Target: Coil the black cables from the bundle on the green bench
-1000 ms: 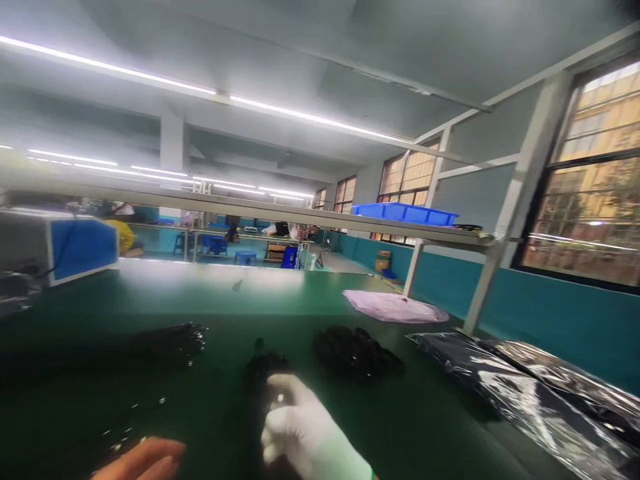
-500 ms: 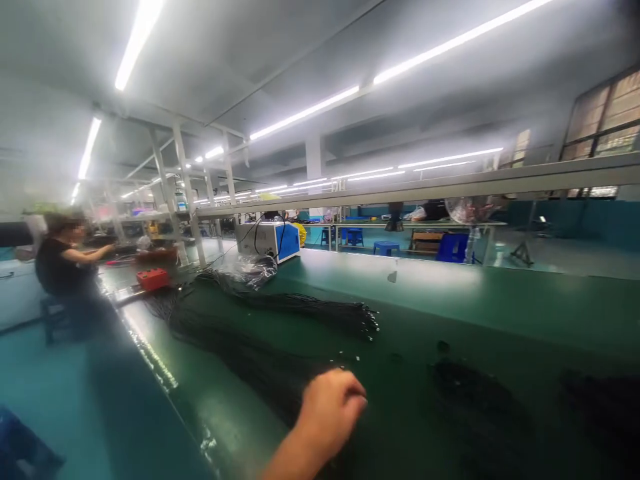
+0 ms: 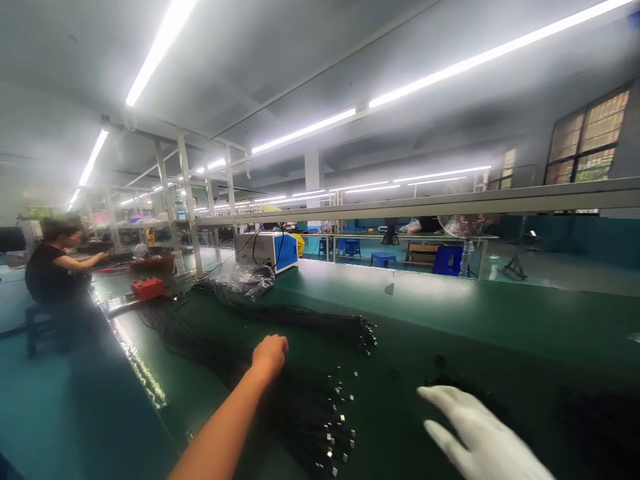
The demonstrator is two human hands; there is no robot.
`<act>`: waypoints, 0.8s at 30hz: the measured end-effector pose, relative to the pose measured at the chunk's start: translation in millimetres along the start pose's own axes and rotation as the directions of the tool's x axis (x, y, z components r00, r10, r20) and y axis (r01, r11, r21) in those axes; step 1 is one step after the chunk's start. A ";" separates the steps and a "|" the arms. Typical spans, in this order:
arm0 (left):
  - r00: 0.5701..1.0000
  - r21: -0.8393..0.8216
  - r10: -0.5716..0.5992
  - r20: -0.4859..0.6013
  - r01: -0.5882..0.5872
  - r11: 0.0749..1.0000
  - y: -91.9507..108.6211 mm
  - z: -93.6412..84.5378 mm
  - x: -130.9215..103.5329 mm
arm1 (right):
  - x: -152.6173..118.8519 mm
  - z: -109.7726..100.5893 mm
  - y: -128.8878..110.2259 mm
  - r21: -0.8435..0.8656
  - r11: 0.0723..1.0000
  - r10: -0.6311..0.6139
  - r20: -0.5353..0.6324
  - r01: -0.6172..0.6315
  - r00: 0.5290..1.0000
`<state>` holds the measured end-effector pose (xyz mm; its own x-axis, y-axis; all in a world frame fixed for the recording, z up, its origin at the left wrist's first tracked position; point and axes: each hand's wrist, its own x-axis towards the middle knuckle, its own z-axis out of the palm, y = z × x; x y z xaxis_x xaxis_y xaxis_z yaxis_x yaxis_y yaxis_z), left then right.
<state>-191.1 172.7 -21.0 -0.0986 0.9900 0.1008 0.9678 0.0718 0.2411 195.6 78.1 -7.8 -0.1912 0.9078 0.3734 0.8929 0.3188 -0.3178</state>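
- My right hand [image 3: 480, 433], in a white glove, hovers open-fingered over the green bench [image 3: 500, 320], holding nothing, just beside a small dark pile [image 3: 465, 390].
- My bare left hand [image 3: 270, 353] is curled, knuckles up, resting on the near cable bundle [image 3: 300, 413] — whether it actually grips any strands I can't tell.
- That bundle's long axis runs from its metal tips nearest me, away to the far left; the left hand is clearly closer.
- Farther off is a blue-fronted box [image 3: 267, 250] — no readable writing anywhere.
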 end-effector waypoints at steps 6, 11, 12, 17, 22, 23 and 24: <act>0.993 0.036 0.104 0.048 -0.106 0.994 -1.4 9.3 -24.0 | 51.6 40.8 -101.2 0.010 0.959 -0.269 0.342 0.283 0.900; 0.967 -0.016 0.241 0.085 -0.240 0.971 9.6 22.5 -35.6 | 74.6 84.5 -126.6 0.003 0.963 -0.237 0.480 0.269 0.844; 0.970 -0.013 0.229 0.079 -0.228 0.974 6.1 22.2 -40.0 | 72.1 91.4 -128.7 -0.023 0.969 -0.206 0.481 0.247 0.852; 0.969 -0.030 0.208 0.132 -0.206 0.978 -31.6 12.7 -82.3 | 33.6 101.8 -143.6 -0.153 0.982 -0.029 0.469 0.114 0.883; 0.968 -0.039 0.223 0.115 -0.220 0.975 -44.7 3.4 -92.2 | 29.4 88.4 -154.6 -0.198 0.971 -0.031 0.440 0.131 0.898; 0.976 -0.029 0.195 0.093 -0.193 0.981 -44.1 1.0 -84.9 | 36.8 86.7 -154.0 -0.187 0.971 -0.056 0.423 0.148 0.904; 0.985 -0.016 0.160 0.067 -0.159 0.987 -43.3 -1.8 -75.4 | 45.8 85.9 -152.3 -0.176 0.971 -0.079 0.403 0.162 0.912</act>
<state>-226.0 94.8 -37.3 0.0732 0.9946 0.0732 0.9674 -0.0886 0.2370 15.8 94.6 -17.2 -0.4090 0.9124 0.0138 0.9079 0.4084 -0.0946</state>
